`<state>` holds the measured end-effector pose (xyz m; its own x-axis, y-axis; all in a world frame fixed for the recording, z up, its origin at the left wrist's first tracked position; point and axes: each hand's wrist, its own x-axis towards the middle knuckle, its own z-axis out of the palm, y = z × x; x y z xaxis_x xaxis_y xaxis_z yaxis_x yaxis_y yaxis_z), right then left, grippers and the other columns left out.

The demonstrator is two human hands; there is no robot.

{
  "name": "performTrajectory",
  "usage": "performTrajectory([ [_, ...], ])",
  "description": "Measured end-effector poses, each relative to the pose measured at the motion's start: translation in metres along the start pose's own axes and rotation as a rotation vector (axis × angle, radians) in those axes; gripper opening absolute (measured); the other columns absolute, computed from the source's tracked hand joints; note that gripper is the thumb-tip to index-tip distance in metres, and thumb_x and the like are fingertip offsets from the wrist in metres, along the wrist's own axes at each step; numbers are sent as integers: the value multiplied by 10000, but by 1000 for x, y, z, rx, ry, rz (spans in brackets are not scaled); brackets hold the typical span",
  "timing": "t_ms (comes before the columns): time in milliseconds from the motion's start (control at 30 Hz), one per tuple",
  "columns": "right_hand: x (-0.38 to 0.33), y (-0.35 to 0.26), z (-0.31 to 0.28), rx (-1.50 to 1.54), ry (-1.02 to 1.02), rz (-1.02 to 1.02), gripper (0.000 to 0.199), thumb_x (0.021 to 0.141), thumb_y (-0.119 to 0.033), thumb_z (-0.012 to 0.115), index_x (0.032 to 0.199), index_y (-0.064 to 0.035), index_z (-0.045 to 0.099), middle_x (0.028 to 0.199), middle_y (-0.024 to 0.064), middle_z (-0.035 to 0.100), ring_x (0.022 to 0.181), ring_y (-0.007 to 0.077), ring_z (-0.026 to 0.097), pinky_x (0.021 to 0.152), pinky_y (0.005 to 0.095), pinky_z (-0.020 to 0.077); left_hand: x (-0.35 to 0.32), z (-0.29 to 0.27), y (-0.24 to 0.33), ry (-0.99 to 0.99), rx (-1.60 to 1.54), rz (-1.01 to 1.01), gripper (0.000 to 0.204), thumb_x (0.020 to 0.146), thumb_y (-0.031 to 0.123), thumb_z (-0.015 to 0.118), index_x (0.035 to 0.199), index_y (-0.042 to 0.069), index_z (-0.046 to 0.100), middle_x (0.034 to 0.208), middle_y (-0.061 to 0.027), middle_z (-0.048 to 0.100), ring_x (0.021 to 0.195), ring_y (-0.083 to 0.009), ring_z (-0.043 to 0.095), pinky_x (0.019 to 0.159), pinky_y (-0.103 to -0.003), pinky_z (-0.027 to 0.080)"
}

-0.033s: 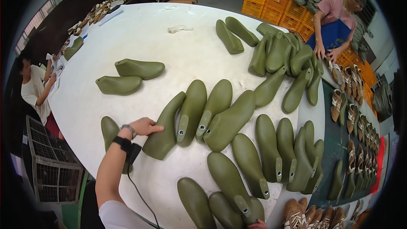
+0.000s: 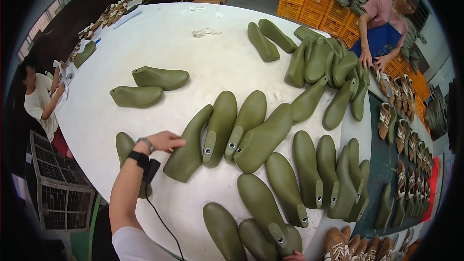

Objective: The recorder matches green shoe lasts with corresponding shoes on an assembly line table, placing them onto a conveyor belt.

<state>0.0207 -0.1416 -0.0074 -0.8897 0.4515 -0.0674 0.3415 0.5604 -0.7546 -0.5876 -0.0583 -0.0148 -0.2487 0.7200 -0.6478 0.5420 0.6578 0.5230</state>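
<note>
Olive-green shoe lasts lie in groups over a white table. My left hand has its fingers drawn together against the side of a tilted shoe last, the leftmost of a row. Right beside that one lies another shoe last with a metal-ringed hole in its heel end. Only a bit of my right hand enters at the bottom edge, its fingers against the end of a shoe last partly hidden under a longer one. Under my left forearm, a single last is partly covered.
A pair of lasts lies at left, and a heap at far right. Brown-and-white shoes stand in rows on a dark green surface. Co-workers stand at the right and left. A cable trails from my wrist.
</note>
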Motion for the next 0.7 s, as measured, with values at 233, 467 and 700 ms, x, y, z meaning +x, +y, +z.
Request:
performTrajectory([
  [233,11,-5,-7,-9,24,-42,259,766,-133,620,1004,-31,608,886,136,617,906,309,574,810,414,455,69,-106,-40,1049,643,-3,417,839,172,509,1254,180,468,1262,-111,470,1172,-297,433,909,-433,399],
  [467,58,38,12,-24,18,-130,240,787,-157,599,997,-41,604,854,116,614,851,288,583,771,394,463,133,-154,-18,1027,1017,-103,442,847,102,460,1275,209,431,1315,-74,423,1262,-268,336,991,-474,308],
  [700,71,70,12,2,-92,-158,258,791,-186,594,1006,-46,600,876,111,612,882,280,571,808,400,438,150,-157,21,691,991,-407,437,688,167,653,1106,104,540,1153,-105,543,1095,-272,508,960,-389,379],
])
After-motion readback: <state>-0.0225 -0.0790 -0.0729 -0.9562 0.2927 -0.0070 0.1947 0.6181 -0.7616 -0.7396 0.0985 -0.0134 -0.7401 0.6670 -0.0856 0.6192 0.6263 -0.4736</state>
